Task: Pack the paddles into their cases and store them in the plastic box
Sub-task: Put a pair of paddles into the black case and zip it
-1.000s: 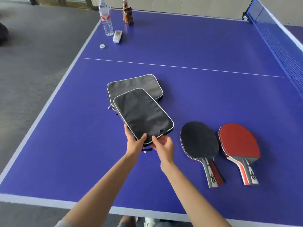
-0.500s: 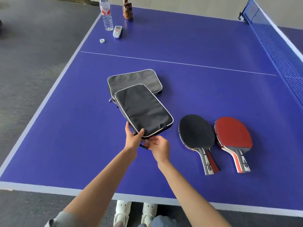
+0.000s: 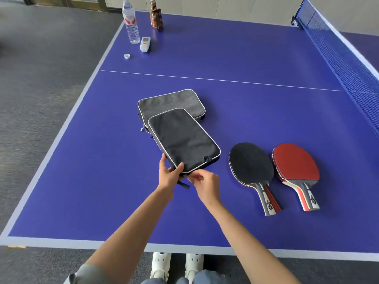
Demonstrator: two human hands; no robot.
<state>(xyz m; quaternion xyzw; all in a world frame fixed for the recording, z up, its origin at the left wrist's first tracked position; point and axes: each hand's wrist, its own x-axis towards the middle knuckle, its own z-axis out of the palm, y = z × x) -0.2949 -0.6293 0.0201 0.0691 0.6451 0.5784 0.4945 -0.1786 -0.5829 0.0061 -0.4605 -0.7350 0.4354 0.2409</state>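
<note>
A black paddle case (image 3: 182,140) with white piping lies partly on top of a grey case (image 3: 170,104) on the blue table. My left hand (image 3: 169,175) grips the black case's near corner. My right hand (image 3: 205,184) pinches the zipper pull at that same near edge. To the right lie two paddles flat on the table, handles toward me: one black-faced paddle (image 3: 251,163), one red-faced paddle (image 3: 295,161). No plastic box is in view.
At the far left corner stand a water bottle (image 3: 130,23), a brown bottle (image 3: 156,18), a small white device (image 3: 145,44) and a bottle cap (image 3: 127,56). The net (image 3: 344,56) runs along the right. The table's near edge (image 3: 184,248) is close to my feet.
My right hand has slid from the case's near right corner to its near edge beside my left hand, now pinching the zipper pull. The paddles and grey case lie unchanged.
</note>
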